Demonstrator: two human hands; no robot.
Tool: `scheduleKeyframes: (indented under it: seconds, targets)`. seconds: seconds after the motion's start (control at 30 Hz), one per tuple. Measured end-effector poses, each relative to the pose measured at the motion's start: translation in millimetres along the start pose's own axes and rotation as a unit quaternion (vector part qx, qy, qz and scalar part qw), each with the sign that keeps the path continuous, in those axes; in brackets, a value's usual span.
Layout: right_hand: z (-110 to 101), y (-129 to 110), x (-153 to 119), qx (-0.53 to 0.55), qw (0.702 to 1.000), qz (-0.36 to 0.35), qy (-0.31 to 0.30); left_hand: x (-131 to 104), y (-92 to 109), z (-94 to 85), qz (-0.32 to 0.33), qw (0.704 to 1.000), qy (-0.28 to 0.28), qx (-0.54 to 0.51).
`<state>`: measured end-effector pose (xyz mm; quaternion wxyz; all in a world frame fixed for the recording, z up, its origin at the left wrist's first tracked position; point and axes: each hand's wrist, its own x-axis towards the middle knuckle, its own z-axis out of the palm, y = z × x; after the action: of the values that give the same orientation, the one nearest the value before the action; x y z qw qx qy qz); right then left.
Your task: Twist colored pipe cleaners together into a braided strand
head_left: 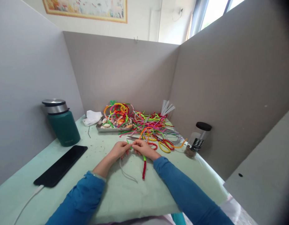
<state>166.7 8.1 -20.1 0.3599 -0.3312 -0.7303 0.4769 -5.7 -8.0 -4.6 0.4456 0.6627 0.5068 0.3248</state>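
Note:
My left hand (121, 150) and my right hand (143, 148) meet fingertip to fingertip above the middle of the table. Both are closed, pinching a bright green pipe cleaner (128, 142) that shows only in part between the fingers. Below my right hand hangs a fuzzy strip (144, 170), green at the top and red at the bottom; whether it joins the piece in my fingers is hidden. A thin grey cord (125, 175) trails down from beneath my left hand onto the table. Just beyond my fingertips lie scissors (132, 137), their handles partly covered by pipe cleaners.
A metal tray (115, 129) holds shells and colourful rings. Beside it spreads a heap of pipe cleaners (150, 122). A green bottle (63, 128) and a plugged-in phone (61, 165) stand and lie left; a black-lidded jar (198, 140) is right. Grey partitions (121, 68) enclose the table.

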Motion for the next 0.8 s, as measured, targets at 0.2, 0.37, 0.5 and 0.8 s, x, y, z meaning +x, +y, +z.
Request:
scheduleKeyframes:
  seconds: [0.2, 0.37, 0.5, 0.8]
  targets:
    - [0.8, -3.9, -0.8, -0.009, 1.0, 0.01, 0.007, 1.2, -1.4, 0.8, -0.002, 1.0, 0.009, 0.007]
    - [1.0, -3.1, 0.0, -0.007, 1.0, 0.007, 0.018, 1.6, -1.8, -0.3, 0.015, 0.999, 0.027, 0.025]
    - [1.2, -1.3, 1.1, -0.005, 1.0, 0.007, 0.017, 3.6, -2.0, -1.1, 0.019, 0.998, 0.052, 0.025]
    - [1.0, -0.6, 0.7, -0.01, 1.0, 0.005, 0.021, -0.1, 5.0, -1.4, 0.045, 0.996, 0.072, -0.04]
